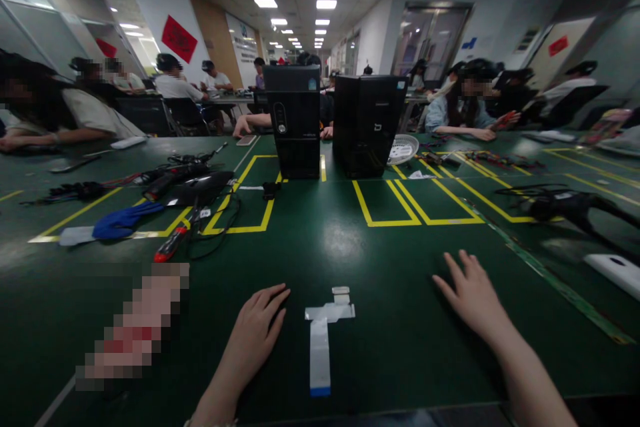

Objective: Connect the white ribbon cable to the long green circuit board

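Note:
A white flat ribbon cable [320, 350] with a blue end lies on the green table, between my two hands. Its upper part is folded across sideways, and a small connector sits at the far tip. My left hand [259, 320] rests just left of the cable, fingers stretched out and holding nothing. Farther off to the right, my right hand [469, 293] is spread over the table, also with nothing in it. Neither hand touches the cable.
Two black computer towers [295, 123] [367, 123] stand ahead. At left lie a red-handled tool [171, 245], a blue cloth-like item [125, 220] and black cables [175, 170]. A white device [615, 273] and black strap-like gear [565, 203] lie right. Several people sit beyond.

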### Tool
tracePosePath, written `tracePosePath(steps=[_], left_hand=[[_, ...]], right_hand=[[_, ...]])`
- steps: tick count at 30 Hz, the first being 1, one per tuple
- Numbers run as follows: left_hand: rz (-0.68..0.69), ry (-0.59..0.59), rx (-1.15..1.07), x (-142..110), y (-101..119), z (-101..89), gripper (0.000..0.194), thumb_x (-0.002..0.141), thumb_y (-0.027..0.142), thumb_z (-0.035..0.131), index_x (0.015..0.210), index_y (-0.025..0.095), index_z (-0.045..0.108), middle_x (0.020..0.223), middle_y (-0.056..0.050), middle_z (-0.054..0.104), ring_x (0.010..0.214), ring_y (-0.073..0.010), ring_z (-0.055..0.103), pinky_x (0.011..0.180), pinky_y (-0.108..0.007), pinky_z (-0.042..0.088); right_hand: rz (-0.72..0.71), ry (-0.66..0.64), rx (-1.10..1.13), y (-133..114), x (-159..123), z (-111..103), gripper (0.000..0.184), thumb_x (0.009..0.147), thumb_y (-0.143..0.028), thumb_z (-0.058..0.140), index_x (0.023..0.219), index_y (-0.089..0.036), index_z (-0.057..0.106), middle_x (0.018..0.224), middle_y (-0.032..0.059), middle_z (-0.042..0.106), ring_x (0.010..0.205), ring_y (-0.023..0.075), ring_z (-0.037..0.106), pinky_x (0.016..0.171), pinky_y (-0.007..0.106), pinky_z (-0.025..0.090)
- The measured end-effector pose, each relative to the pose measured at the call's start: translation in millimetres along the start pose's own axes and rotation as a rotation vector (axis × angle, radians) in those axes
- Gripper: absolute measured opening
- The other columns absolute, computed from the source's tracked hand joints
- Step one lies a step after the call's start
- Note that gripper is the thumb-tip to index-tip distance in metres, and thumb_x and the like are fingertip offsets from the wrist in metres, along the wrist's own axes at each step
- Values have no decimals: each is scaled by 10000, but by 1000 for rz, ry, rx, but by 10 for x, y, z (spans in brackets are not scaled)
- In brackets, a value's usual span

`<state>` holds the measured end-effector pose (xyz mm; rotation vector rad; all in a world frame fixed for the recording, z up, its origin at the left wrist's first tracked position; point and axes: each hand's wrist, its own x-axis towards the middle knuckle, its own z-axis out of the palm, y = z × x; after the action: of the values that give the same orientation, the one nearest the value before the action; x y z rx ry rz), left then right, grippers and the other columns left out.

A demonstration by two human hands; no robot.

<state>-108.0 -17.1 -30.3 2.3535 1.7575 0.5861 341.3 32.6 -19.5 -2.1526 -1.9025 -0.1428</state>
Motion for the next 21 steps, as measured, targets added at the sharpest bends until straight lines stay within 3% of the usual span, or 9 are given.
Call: tracePosePath(steps=[3,7,11,21], left_hand=[[0,4,-1,-1,4,-5,375,943,277,441,1291,258,580,1341,-55,574,1223,-255,526,1025,-489,439],[-12,-7,-1,-2,10,-1,383,944,277,435,1300,257,574,1344,-54,572,1230,-251,520,1028,-479,438],[-12,-4,3,-2,14,5,381,946,279,438,1301,256,573,1345,-54,570,1230,-249,518,1031,-476,434],[-9,-5,1,4,21,-16,378,951,278,425,1298,254,572,1340,-56,573,1227,-247,522,1035,-480,433]], right_hand=[[364,-39,-129,684,98,-29,728,925,-536,264,1433,-32,396,1509,275,237,1424,397,172,1116,551,220],[574,-82,-115,1187,32,-54,799,917,-594,133,1462,-45,334,1499,288,238,1416,389,205,1119,505,215],[554,-112,-108,1267,-14,-81,829,903,-603,119,1463,-24,314,1447,299,329,1368,385,313,1101,464,256],[546,-134,-164,1258,-24,-118,850,890,-615,103,1436,-25,379,1406,281,394,1283,412,398,1007,485,338]])
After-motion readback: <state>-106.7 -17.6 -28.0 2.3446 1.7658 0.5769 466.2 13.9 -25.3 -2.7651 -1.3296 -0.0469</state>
